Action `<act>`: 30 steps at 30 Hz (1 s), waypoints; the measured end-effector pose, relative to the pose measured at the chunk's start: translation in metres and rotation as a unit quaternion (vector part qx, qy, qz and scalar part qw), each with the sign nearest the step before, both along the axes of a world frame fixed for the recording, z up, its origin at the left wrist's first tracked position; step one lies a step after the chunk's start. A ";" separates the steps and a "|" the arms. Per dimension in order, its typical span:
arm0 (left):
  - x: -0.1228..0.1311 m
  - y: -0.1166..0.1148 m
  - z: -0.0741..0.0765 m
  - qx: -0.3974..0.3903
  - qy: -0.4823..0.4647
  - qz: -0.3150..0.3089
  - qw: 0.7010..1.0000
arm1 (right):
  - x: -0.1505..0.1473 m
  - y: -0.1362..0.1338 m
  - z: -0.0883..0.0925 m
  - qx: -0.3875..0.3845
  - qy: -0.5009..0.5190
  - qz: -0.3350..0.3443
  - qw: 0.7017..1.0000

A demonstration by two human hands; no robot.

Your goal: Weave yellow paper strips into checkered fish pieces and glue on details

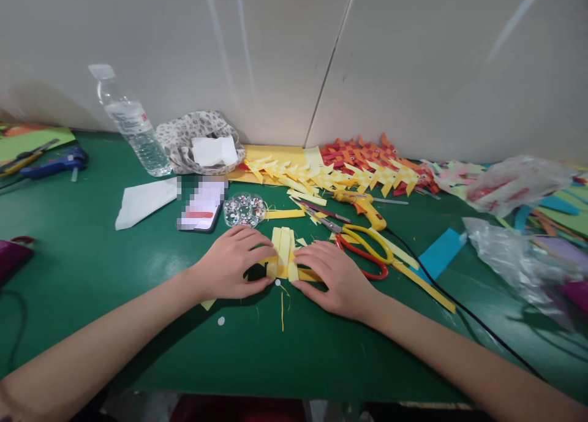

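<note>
Several yellow paper strips (285, 247), pale and deeper yellow, lie crossed over one another at the middle of the table. My left hand (236, 261) pinches their left side between thumb and fingers. On the right side, my right hand (333, 278) grips the same strips with its fingertips. The crossing between the hands shows; the outer strip ends are partly hidden under my fingers. Right behind my right hand lie scissors (367, 244) with red and yellow handles, and a yellow glue gun (365, 206). A clear round case of small beads or eyes (244, 210) sits behind my left hand.
Folded yellow paper fish (362, 176) and red-orange ones (362, 149) are heaped by the wall. A water bottle (133, 128), a phone (204, 207) and a patterned cloth bag (197, 131) stand left. Plastic bags (509, 263), blue paper (443, 253) and a black cable (459, 308) lie right.
</note>
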State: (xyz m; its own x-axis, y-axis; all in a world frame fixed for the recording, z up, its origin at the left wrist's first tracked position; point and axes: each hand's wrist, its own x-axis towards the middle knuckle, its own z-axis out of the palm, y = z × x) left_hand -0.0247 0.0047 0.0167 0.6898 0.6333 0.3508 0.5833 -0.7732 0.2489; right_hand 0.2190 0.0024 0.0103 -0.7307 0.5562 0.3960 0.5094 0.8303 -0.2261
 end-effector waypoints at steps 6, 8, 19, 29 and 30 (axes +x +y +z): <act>-0.003 0.004 -0.007 0.035 -0.004 -0.027 0.999 | -0.001 0.001 -0.001 0.002 -0.014 -0.004 1.000; -0.004 0.006 -0.009 0.047 -0.002 -0.024 0.999 | 0.000 0.003 -0.001 0.003 -0.021 -0.004 1.000; 0.004 -0.002 -0.011 0.114 0.048 -0.034 0.992 | -0.001 0.009 0.001 0.083 -0.098 0.029 0.991; 0.004 -0.004 -0.009 0.158 0.044 -0.011 0.986 | -0.012 0.004 0.004 0.107 -0.069 -0.027 0.992; 0.004 -0.005 -0.008 0.164 0.037 -0.007 0.986 | -0.012 0.005 0.004 0.104 -0.068 -0.028 0.992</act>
